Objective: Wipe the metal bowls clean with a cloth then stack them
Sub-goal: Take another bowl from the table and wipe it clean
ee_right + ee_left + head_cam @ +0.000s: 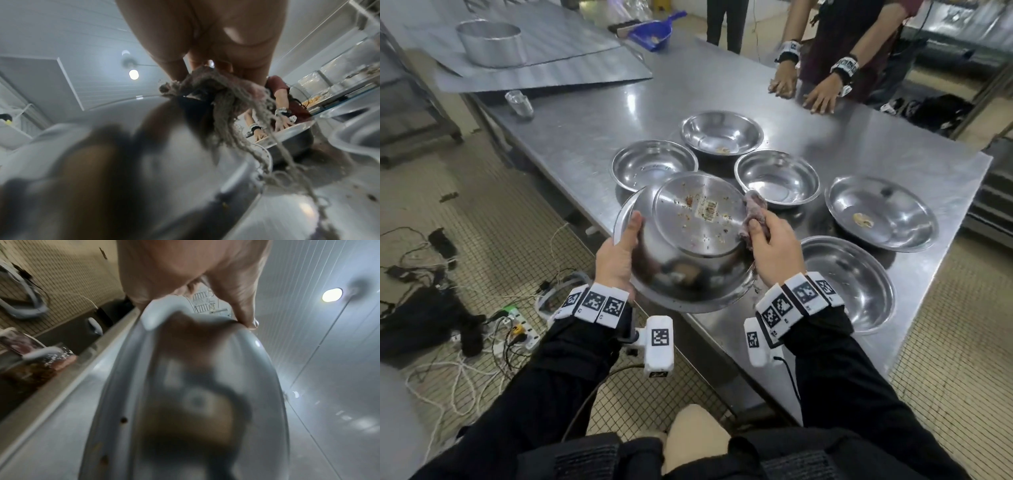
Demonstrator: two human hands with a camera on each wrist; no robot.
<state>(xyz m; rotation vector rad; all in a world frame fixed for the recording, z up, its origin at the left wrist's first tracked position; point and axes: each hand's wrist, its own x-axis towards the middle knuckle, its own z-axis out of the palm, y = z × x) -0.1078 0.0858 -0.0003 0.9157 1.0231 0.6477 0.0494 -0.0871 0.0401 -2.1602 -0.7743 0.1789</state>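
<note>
I hold a large metal bowl (698, 219) tilted above the table's near edge, its flat underside facing me, with a sticker and crumbs on it. My left hand (619, 257) grips the bowl's left rim, thumb on the outside. My right hand (774, 246) pinches a bunched grey-pink cloth (755, 212) against the right edge of the bowl's base. Several other metal bowls (777, 178) sit upright on the steel table (619, 113), two with food scraps. The left wrist view shows my left hand (185, 272) on the bowl's rim (185, 386). The right wrist view shows frayed cloth (216, 91) under my right hand (205, 32).
Another person's hands (804, 92) rest on the table's far edge. A metal pot (489, 42) stands on metal sheets at the back left, near a blue scoop (654, 32) and a small cup (518, 102). Cables and a power strip (517, 325) lie on the tiled floor.
</note>
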